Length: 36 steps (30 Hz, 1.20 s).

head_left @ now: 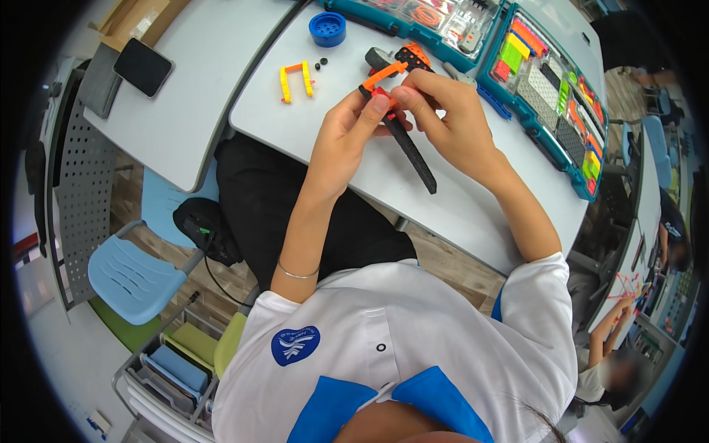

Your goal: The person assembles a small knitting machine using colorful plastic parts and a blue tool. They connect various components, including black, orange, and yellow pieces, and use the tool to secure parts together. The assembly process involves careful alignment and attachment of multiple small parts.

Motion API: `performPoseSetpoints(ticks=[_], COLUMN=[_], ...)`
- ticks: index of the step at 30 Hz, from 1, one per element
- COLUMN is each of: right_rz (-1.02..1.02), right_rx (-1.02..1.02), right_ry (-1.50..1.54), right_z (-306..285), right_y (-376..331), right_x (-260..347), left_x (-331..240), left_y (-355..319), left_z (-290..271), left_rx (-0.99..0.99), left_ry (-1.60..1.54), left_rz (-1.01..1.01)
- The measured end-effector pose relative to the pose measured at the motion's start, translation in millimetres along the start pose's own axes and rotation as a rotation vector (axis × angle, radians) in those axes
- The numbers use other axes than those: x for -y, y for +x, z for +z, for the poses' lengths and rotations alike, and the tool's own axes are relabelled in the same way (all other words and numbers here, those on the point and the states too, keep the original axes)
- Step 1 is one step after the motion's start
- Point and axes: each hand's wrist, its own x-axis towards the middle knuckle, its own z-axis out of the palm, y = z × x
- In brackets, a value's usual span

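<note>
Above the white table, my left hand grips a construction-kit assembly. It has a long black beam slanting toward the table's near edge, with an orange bar and red connectors around its upper end. My right hand pinches an orange part at that same end; the fingertips partly hide the joint. Just beyond my hands lie a grey wheel and an orange-and-black part. To the left stands a small yellow-and-orange frame with red pins. Two tiny black pieces sit next to it.
A blue wheel hub stands at the far left of this table. The open teal case holds several colourful parts along the right and far side. On the adjoining table lies a phone. A light-blue chair is at left; another person works at right.
</note>
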Motion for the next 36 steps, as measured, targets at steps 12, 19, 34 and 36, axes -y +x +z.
performPoseSetpoints(ticks=[12,19,34,36], right_rz=[-0.030,-0.105,-0.096,-0.022], right_rx=[0.142,-0.021,0.098,0.110], right_ry=[-0.502,-0.609,-0.011,0.079], right_z=[-23.4,-12.5,-3.2,-1.0], right_y=[11.7,10.0,6.7,5.7], right_x=[-29.5,-39.5,-3.4,-3.3], left_x=[-3.1,-3.2,1.0,-0.2], left_y=[4.0,3.7,2.9,2.6], left_z=[-22.2,-19.3,-10.8,-9.4], left_rx=[-0.175,-0.142,-0.117,-0.120], left_ry=[-0.063,-0.049,-0.023,-0.027], left_rz=[0.030,0.028,0.029,0.036])
